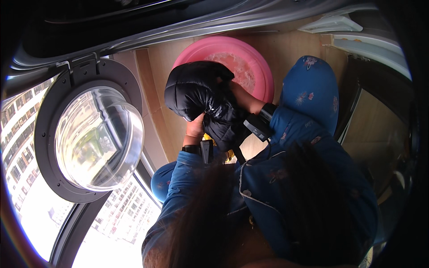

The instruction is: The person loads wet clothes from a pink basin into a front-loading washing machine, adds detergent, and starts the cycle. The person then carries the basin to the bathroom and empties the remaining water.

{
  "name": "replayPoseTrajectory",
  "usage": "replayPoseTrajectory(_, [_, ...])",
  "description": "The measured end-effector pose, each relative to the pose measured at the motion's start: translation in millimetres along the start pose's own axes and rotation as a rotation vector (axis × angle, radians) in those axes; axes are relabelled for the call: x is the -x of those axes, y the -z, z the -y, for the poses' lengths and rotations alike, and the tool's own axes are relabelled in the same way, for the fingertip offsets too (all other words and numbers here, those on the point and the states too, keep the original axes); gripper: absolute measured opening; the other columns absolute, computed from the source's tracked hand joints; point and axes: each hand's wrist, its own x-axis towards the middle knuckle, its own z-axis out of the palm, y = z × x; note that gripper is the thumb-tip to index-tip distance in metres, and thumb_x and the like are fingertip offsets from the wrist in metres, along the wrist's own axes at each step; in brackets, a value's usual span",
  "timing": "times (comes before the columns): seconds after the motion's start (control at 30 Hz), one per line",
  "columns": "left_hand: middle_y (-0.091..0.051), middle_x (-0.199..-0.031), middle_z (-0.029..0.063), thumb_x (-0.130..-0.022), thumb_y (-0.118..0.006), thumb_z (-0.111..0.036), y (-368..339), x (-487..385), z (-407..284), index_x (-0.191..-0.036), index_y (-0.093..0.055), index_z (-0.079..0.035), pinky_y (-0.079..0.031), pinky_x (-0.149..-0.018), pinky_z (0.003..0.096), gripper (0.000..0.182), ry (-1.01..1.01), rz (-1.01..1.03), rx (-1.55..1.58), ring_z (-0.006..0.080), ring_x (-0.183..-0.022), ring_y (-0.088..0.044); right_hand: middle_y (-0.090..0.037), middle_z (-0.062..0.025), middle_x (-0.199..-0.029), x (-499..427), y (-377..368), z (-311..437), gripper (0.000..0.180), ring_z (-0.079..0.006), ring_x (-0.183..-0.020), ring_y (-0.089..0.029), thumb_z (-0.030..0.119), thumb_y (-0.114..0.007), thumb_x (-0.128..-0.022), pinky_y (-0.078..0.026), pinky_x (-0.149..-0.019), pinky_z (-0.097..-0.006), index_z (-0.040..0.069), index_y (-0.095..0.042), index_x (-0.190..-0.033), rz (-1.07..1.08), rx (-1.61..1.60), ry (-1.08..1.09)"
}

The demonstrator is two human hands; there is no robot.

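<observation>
A black quilted padded garment (pixel 191 87) is bunched up between my hands, above the near left part of a pink plastic basin (pixel 266 73). Foamy water (pixel 243 70) shows inside the basin. My left hand (pixel 195 126) grips the garment's lower edge, its fingers partly hidden under the fabric. My right hand (pixel 239 95) reaches into the folds from the right, and the cloth covers most of its fingers. White suds or wet marks show on the fabric near the middle.
An open round washing-machine door (pixel 88 134) with a clear glass bowl stands at the left, hinged to the dark machine front (pixel 150 26) above. Windows lie beyond it. My bent knee (pixel 310 90) is right of the basin. A white fixture (pixel 335 24) stands at the upper right.
</observation>
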Motion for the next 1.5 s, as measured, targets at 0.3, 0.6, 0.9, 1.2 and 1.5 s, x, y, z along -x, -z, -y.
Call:
replayPoseTrajectory(0.3, [-0.057, -0.12, 0.0066, -0.079, -0.062, -0.013, -6.3, -4.2, -17.4, -0.127, -0.049, 0.002, -0.044, -0.094, 0.0322, 0.053, -0.038, 0.095, -0.05, 0.0216, -0.108, -0.055, -0.05, -0.0093, -0.134, -1.1, 8.1, -4.5, 0.047, -0.0181, -0.121, -0.048, 0.031, -0.037, -0.102, -0.038, -0.102, -0.0308, -0.001, -0.041, -0.136, 0.05, 0.135, 0.107])
replayPoseTrajectory(0.6, [-0.052, -0.127, 0.0078, -0.079, -0.063, -0.021, -33.4, 2.3, -58.7, -0.133, -0.042, 0.001, -0.043, -0.096, 0.0334, 0.062, -0.152, 0.137, -0.054, 0.0221, -0.114, -0.051, -0.036, -0.0096, -0.146, 19.0, 14.0, 33.4, 0.082, -0.0188, -0.133, -0.035, 0.062, -0.039, -0.092, -0.029, -0.11, -0.0314, 0.003, -0.023, -0.146, 0.298, -0.188, -0.006])
replayPoseTrajectory(0.9, [-0.057, -0.118, 0.0065, -0.083, -0.061, -0.009, -47.7, -7.6, -36.0, -0.126, -0.049, 0.005, -0.043, -0.092, 0.0303, 0.046, -0.346, 0.221, -0.412, 0.0186, -0.108, -0.054, -0.055, -0.0075, -0.127, 26.9, -0.9, 35.9, 0.069, -0.0186, -0.115, -0.051, 0.025, -0.078, -0.077, -0.04, -0.099, -0.0317, 0.001, -0.046, -0.133, 0.135, 0.101, -0.195])
replayPoseTrajectory(1.2, [-0.044, -0.136, 0.0126, -0.084, -0.067, -0.032, -40.3, 30.3, -92.4, -0.142, -0.025, 0.004, -0.033, -0.105, 0.0329, 0.08, -0.11, 0.401, -0.087, 0.0223, -0.123, -0.044, -0.055, -0.0086, -0.129, 23.1, -5.4, 41.7, 0.057, -0.0214, -0.113, -0.056, 0.014, -0.069, -0.084, -0.044, -0.099, -0.0332, 0.0, -0.045, -0.134, 0.031, -0.132, -0.065])
replayPoseTrajectory(1.5, [-0.028, -0.15, 0.019, -0.089, -0.039, -0.067, 10.9, 50.5, -47.0, -0.148, -0.014, -0.002, -0.026, -0.11, 0.0352, 0.091, -0.124, 0.261, -0.324, 0.0282, -0.139, -0.026, -0.058, -0.008, -0.124, 23.3, 2.3, 56.6, 0.06, -0.0206, -0.107, -0.059, 0.021, -0.072, -0.081, -0.046, -0.096, -0.0318, 0.0, -0.048, -0.132, -0.084, -0.332, -0.236])
